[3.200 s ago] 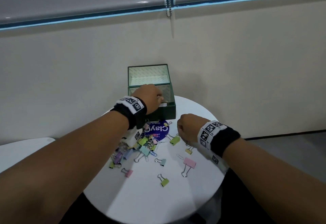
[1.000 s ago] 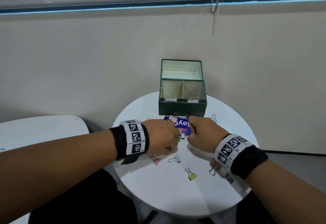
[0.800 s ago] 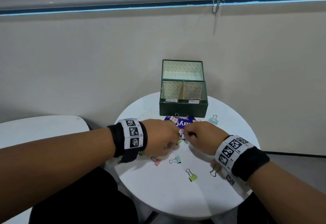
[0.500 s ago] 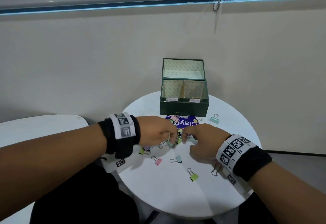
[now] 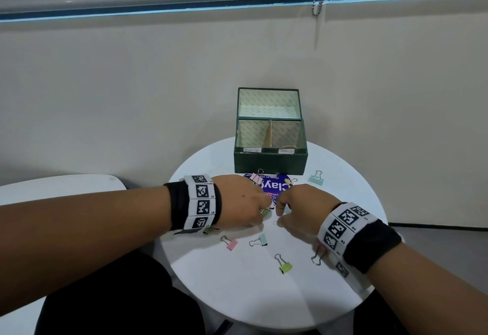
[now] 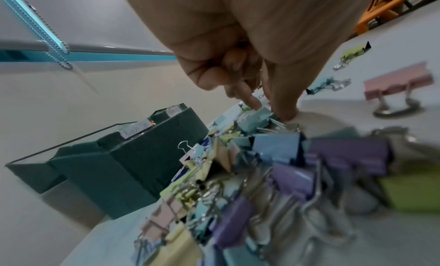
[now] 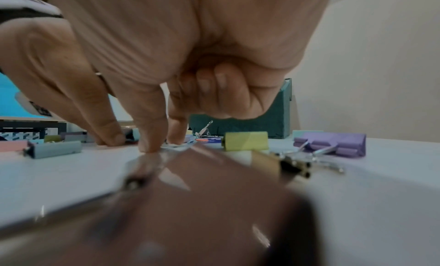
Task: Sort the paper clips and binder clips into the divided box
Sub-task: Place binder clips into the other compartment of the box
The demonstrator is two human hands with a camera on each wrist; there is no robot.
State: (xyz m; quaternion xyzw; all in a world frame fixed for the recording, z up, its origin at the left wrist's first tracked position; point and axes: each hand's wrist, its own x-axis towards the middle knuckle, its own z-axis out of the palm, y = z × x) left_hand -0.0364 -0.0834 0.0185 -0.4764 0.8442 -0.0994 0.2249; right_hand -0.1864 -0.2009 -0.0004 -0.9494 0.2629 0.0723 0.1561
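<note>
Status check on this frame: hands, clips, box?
Left hand pinching a teal binder clip. Right hand fingertips on table. Divided box open, path unobstructed.

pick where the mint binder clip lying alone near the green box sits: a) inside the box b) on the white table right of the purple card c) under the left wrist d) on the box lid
b: the mint binder clip lies on the round white table, just right of the purple card and in front of the divided box.

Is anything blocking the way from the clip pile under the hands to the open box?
Nothing visible does. The box stands open just behind the clip pile, its lid tipped back. Only a blue card and loose clips lie flat between them. Both hands are already at the pile.
</note>
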